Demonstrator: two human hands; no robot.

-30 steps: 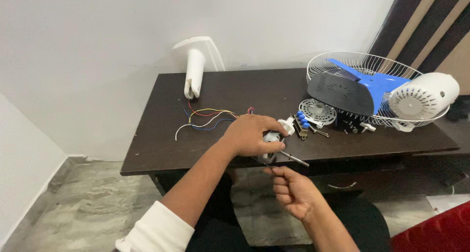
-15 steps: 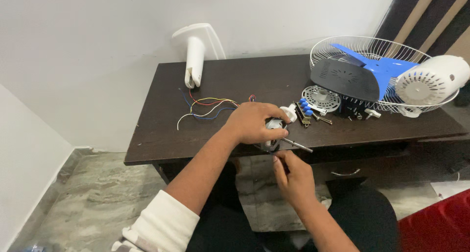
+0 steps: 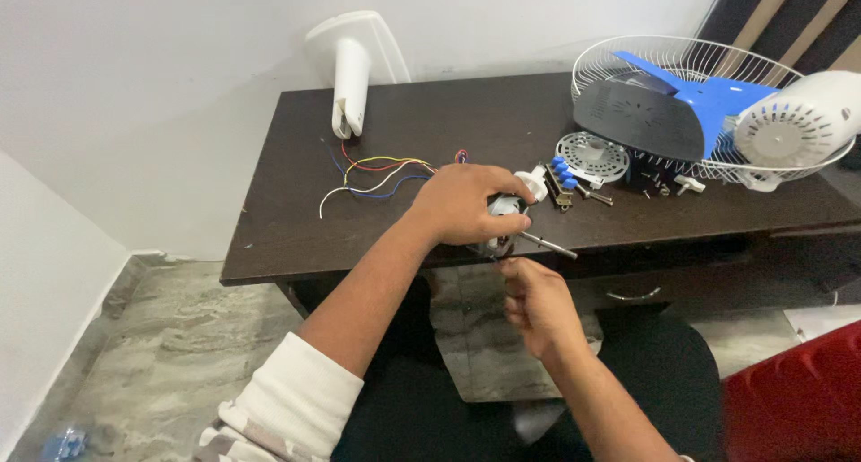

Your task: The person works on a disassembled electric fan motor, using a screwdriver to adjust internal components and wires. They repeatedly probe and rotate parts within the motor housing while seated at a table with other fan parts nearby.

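- Your left hand (image 3: 462,202) clamps the small grey metal motor with its thin steel shaft (image 3: 502,222) at the dark wooden table's (image 3: 296,238) front edge, fingers curled over it.
- Your right hand (image 3: 536,305), fingers pinched together beneath, could knock the motor off that edge.
- Half a second ago, that hand sat closer to the shaft.
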